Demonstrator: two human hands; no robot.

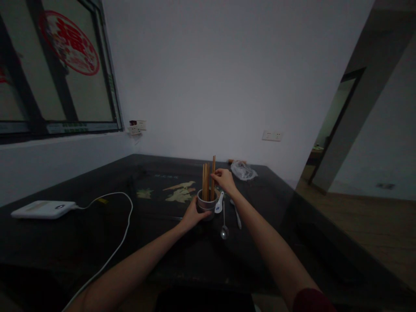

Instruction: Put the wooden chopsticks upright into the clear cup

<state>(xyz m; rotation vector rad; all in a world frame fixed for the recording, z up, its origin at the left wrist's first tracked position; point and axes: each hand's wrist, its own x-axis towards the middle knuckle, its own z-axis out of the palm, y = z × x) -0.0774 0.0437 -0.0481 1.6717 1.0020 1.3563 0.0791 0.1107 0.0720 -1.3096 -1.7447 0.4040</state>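
A grey metal cup [207,203] stands upright on the dark table, with several wooden chopsticks [206,182] in it. My left hand [192,215] is wrapped round the cup's left side and front. At the cup's right rim, my right hand [224,178] pinches a pair of chopsticks [213,166] near their upper part; their lower ends are hidden in or behind the cup. Right of the cup lie a white ceramic spoon [219,203], a long-handled metal spoon [224,232] and another utensil with a pale handle [238,219], its kind unclear.
A crumpled clear plastic bag [243,171] lies at the table's back right, by the wall. On the left rests a white power bank [43,209], its white cable [129,221] curving toward the front edge. The dark table [156,255] bears a leaf-like pattern.
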